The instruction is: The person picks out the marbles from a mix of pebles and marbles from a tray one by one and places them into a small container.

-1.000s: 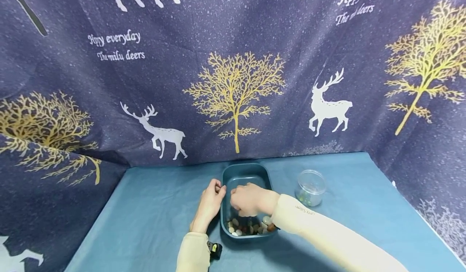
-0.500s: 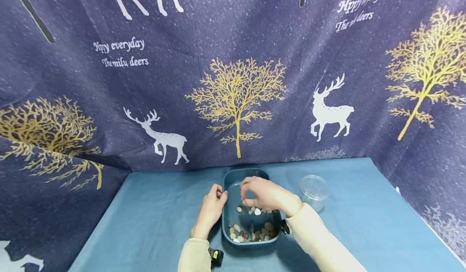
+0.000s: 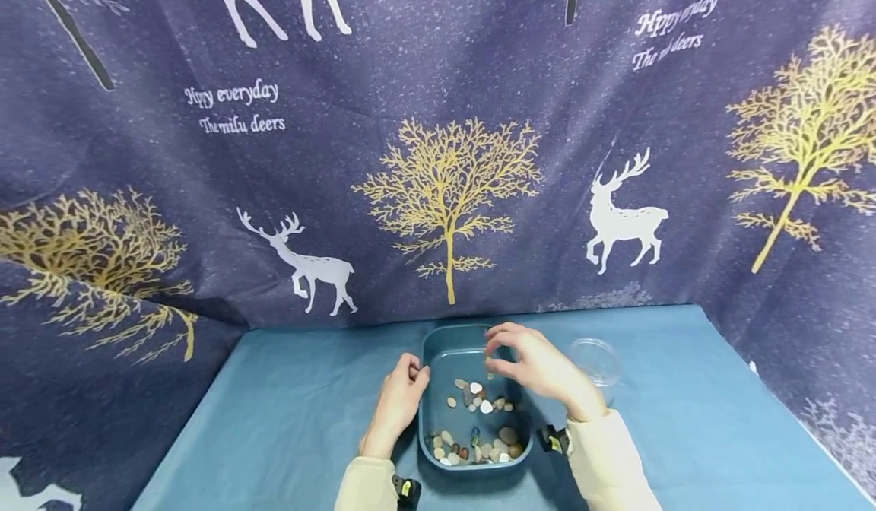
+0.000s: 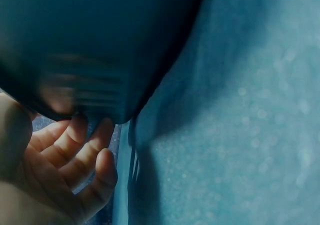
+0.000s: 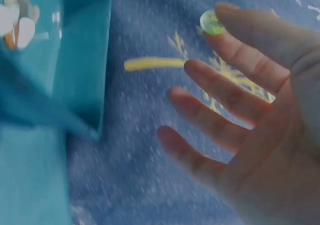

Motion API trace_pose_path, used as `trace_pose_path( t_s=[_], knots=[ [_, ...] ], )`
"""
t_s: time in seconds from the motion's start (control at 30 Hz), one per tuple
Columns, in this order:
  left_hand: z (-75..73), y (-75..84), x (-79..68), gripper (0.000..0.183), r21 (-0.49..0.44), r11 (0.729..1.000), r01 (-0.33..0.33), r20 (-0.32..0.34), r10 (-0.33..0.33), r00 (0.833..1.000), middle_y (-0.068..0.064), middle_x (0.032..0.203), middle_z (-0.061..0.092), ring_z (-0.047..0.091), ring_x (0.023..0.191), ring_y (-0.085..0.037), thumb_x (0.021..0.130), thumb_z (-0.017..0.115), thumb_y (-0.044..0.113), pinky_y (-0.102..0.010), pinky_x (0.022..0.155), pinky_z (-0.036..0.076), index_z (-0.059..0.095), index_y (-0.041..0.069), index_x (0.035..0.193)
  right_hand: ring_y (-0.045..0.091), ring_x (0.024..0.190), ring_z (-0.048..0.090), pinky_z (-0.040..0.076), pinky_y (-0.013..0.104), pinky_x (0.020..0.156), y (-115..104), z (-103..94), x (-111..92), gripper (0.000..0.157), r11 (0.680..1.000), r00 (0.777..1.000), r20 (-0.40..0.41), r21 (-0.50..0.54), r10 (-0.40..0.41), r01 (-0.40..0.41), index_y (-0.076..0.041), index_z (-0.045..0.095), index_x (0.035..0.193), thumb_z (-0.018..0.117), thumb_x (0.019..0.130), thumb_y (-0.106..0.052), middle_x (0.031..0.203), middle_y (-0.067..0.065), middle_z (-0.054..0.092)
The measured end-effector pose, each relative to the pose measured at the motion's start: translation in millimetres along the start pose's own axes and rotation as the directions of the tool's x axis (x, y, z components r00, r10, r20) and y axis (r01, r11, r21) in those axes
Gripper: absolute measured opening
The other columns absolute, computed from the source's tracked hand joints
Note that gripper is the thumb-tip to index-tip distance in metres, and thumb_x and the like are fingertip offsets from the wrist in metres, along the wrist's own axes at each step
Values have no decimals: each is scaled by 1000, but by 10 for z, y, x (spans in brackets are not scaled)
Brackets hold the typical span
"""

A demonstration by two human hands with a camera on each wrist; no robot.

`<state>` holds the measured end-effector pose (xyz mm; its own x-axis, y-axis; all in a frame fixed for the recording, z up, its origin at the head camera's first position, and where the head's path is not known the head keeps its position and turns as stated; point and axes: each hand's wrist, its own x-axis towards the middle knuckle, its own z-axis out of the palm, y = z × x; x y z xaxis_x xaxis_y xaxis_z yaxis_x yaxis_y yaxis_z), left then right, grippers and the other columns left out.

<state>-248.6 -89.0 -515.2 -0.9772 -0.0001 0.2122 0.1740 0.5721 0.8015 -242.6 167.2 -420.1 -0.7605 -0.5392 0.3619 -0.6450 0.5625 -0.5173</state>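
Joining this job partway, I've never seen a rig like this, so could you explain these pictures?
There's no machine here, just a person's bare hands. The wide picture comes from a camera worn on the head; the two close ones come from a camera on each wrist. On the blue cloth stand a teal tray with pebbles in it and a clear round container. The left hand touches the tray's side. The right hand pinches a clear, greenish marble between thumb and finger.
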Motion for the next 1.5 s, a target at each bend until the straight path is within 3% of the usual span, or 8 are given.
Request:
trace_pose_path(
  t_s=[0.07,0.3,0.5,0.67,0.93,1.5],
  knots=[
    [-1,7,11,13,-2,1000,-7,2,7,1000,3,78,54,49,64,-12,99,58,21,-31,61,41,50,13,95,30,114,58,45,47,93,41,-52,-49,7,1000,999,-47,-12,15,-16,-16,69,93,71,91,-23,122,6,61],
    [-18,-4,-3,13,-1,1000,-13,-8,13,1000,4,77,54,49,63,-12,99,59,21,-30,61,40,50,13,94,37,119,53,39,56,96,198,-199,-214,13,997,981,-177,-18,73,-78,-26,67,89,76,86,-16,123,9,62],
    [-9,-6,0,12,-3,1000,-15,1,15,1000,3,78,54,50,64,-12,99,59,20,-30,62,41,50,13,94,40,119,52,38,57,96,417,-347,-367,16,991,955,-283,-65,91,-114,-23,68,87,77,83,-11,120,11,63],
    [-11,-13,-23,13,-4,1000,-12,2,12,1000,3,78,53,49,63,-13,99,58,20,-30,61,40,49,12,94,41,116,54,40,57,91,575,-459,-522,12,980,934,-325,-80,146,-181,-20,69,88,77,83,-12,120,14,63],
    [-11,-7,-16,12,-16,1000,-11,5,11,1000,3,78,53,48,62,-12,100,57,21,-29,60,40,49,13,95,46,119,50,39,60,92,779,-591,-729,5,938,908,-290,-79,301,-336,-17,70,88,75,87,-19,124,18,61],
    [-17,11,9,12,-17,1000,-2,2,2,1000,3,78,55,50,64,-14,99,58,21,-32,62,41,50,13,95,49,117,51,40,59,93,943,-511,-828,4,901,887,-221,-69,405,-428,-14,72,85,75,84,-16,122,23,61]
  ],
)
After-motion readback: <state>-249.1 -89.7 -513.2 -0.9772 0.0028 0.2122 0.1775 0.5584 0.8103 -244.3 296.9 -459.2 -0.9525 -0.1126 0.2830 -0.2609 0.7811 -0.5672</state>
